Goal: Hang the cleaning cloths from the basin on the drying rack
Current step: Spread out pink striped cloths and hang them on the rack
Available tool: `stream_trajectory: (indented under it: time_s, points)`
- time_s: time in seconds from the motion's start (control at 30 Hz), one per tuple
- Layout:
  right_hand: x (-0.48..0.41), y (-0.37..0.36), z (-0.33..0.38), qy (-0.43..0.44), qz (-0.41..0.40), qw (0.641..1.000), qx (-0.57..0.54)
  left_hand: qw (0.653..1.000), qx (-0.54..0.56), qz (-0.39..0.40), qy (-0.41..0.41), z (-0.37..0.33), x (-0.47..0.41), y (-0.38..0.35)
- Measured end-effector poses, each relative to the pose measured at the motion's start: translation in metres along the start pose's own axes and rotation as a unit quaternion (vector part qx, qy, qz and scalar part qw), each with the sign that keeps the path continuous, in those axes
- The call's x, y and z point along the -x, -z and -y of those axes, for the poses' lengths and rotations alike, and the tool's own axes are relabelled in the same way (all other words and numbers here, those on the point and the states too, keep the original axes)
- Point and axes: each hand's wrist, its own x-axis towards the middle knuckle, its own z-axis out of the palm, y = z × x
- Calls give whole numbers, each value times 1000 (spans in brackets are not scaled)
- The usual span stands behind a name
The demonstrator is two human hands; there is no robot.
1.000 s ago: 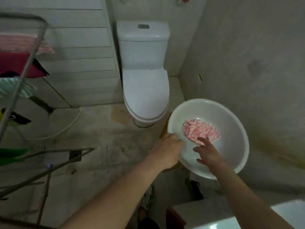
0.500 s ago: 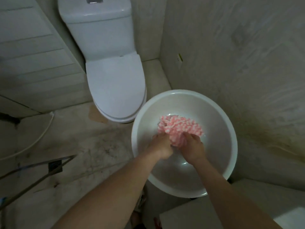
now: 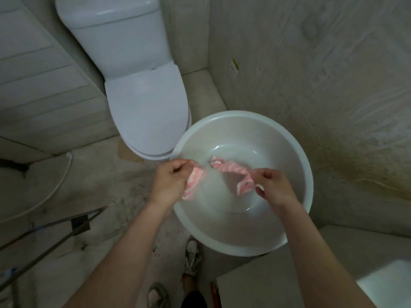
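A pink-and-white striped cleaning cloth (image 3: 229,168) is stretched between both my hands above the white round basin (image 3: 295,152). My left hand (image 3: 170,181) pinches its left end over the basin's left rim, with a flap hanging down. My right hand (image 3: 274,188) grips the right end inside the basin's outline. Nothing else shows in the basin. Only the lower bars of the drying rack (image 3: 51,230) show, at the lower left.
A white toilet (image 3: 142,92) with its lid down stands just left of the basin. A tiled wall rises on the right. A white hose (image 3: 60,181) lies on the stained floor at left. My shoes (image 3: 192,256) are below the basin. A pale surface (image 3: 382,283) fills the bottom right corner.
Both hands went into the basin, bunched the pink cloth, then lifted it and pulled it apart between them. The view swung right and down, so the rack's hung cloths left the frame.
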Motion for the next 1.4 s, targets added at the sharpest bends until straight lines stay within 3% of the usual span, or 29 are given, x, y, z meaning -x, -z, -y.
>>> stream_trajectory:
  time_s: [0.13,0.3,0.43,0.67,0.8,0.9,1.03,1.13,1.3,1.4]
  points:
    - [21,1,24,-39,80,971,-221,979,186,34,78,-20,15,10]
    - [47,-27,53,-61,117,908,-397,949,301,67,73,-44,37,30]
    - [66,-52,72,-126,204,875,-422,952,296,67,48,-60,55,49]
    - [124,-121,116,-6,399,830,-389,951,310,-1,19,-80,98,106]
    - [164,-174,135,1,426,822,-379,898,430,-91,26,-84,118,153]
    - [190,-218,140,6,404,852,-332,853,507,-122,-7,-85,138,193]
    - [236,-280,145,31,387,888,-247,887,397,-211,-107,-82,180,237]
    - [275,-320,148,29,380,899,-214,892,327,-269,-161,-70,209,270]
    - [342,-383,139,15,449,864,-226,864,211,-404,-215,-50,247,327]
    - [368,-409,133,22,495,846,-199,844,185,-462,-200,-34,264,361]
